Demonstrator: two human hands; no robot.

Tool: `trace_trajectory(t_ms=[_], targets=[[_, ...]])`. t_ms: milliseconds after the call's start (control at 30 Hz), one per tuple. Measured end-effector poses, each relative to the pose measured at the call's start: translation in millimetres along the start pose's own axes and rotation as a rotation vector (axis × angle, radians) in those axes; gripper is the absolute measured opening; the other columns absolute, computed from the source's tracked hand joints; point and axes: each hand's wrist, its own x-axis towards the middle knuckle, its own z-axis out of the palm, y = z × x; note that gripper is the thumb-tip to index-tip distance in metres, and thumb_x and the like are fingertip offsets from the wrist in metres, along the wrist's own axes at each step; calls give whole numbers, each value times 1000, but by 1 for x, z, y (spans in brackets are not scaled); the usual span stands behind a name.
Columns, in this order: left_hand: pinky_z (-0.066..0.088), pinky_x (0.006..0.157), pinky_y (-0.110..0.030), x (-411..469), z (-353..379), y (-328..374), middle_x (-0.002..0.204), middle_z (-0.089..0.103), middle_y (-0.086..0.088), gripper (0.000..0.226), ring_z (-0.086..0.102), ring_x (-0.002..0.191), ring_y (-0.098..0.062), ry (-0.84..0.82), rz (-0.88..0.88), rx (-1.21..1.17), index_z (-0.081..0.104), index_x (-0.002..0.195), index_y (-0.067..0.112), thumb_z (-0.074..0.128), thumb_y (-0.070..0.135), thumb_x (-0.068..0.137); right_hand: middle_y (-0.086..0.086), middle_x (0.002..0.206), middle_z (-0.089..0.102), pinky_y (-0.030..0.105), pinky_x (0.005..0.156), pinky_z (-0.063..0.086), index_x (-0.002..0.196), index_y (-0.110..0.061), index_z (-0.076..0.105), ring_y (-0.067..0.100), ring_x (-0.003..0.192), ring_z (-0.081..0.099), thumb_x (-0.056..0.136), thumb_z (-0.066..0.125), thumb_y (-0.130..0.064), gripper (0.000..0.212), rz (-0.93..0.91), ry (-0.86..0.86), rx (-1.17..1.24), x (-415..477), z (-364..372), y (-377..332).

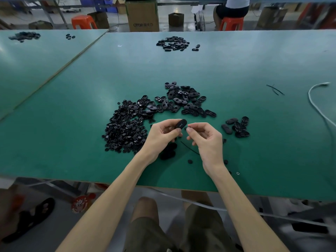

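Black plastic pcs all over the green counter (91, 106). How far along, approx.? (S1)

Early-to-mid, I'd say. The heap of oval shells (183, 100) and the heap of small round pcs (123, 130) are both big, so most of the work looks left. The small cluster of ovals (236, 127), set apart on the R side, is prob. the done lot, but I can't tell from here if they're fitted. (S2)

And the one being worked now? (S1)

The oval shell (181, 124) is up off the counter, btwn the two hands and just in front of the heaps. The round insert (187, 127) sits right beside the shell's near end and isn't in yet, as far as I can see. So my guess is it's at the fitting step, not seated. (S2)

Hand pose? (S1)

Left hand (161, 135): thumb and fingers curled round the shell, w/ the shell tilted toward the other hand. Right hand (207, 137): thumb and forefinger pinched tight on the insert, other fingers curled loosely below it. Both forearms come in over the counter's near edge, wrists raised, fingertips nearly meeting. (S2)

Anything else nearby? (S1)

A thin black strip (190, 148) and a few loose pcs lie under the wrists, partly blurred. The far pile (172, 43) is well apart, at the back of the counter. (S2)
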Motion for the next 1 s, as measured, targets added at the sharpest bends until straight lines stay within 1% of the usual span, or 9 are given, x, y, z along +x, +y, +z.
trace_trajectory(t_ms=[167,333,433,500,600,734,800,900,1000], targets=[[52,68,-21,0,0,-1,92,78,1,29,72,84,-11,-11,9,13,74,119,15,69,1,95,2,86,78,22,58,52,97,-12,76,15,68,72,92,77,-4,10,-3,-9,4,0,0,1],[54,74,-21,0,0,1,93,69,5,43,73,85,-16,-33,35,-22,70,129,24,68,-1,95,4,84,78,22,56,52,96,-12,74,18,66,72,91,79,-5,10,0,-4,6,0,1,1],[56,76,-25,0,0,1,96,66,-4,38,75,85,-20,1,43,-38,71,122,23,71,-1,93,5,85,79,22,56,51,95,-11,73,18,65,72,91,78,-5,9,-4,-5,-3,0,1,0],[57,77,-25,1,0,0,97,68,-9,34,74,79,-22,26,41,-46,71,119,21,76,3,90,5,84,79,23,56,52,95,-11,74,18,65,72,91,78,-5,8,-1,-4,1,0,0,0],[57,77,-24,1,-1,-2,90,74,-4,26,73,74,-19,61,22,-75,71,115,18,76,7,91,3,84,78,23,57,52,95,-12,74,17,68,73,91,78,-6,8,4,2,-5,0,0,0],[59,75,-26,2,0,-7,93,78,-7,16,76,83,-21,111,-4,-149,65,108,5,73,7,94,-2,83,77,21,60,53,96,-13,74,13,71,71,92,78,-9,7,7,1,-19,0,-1,1],[61,74,-27,3,0,-9,94,79,-10,16,77,87,-25,131,-12,-176,63,105,1,73,8,94,-2,81,77,21,60,52,95,-14,75,12,70,70,92,79,-11,6,5,-7,-33,-1,-1,2],[61,74,-29,3,-1,-9,95,79,-12,19,77,86,-27,135,-18,-169,64,102,1,77,11,92,-1,80,76,21,60,52,93,-16,75,11,69,68,91,79,-12,6,5,-10,-44,-1,-1,3],[60,75,-28,3,-2,-9,94,79,-12,20,77,82,-24,122,-21,-172,66,100,1,79,12,89,-2,81,77,22,60,53,94,-17,75,10,70,69,91,80,-14,6,9,6,-54,-1,-1,3]])
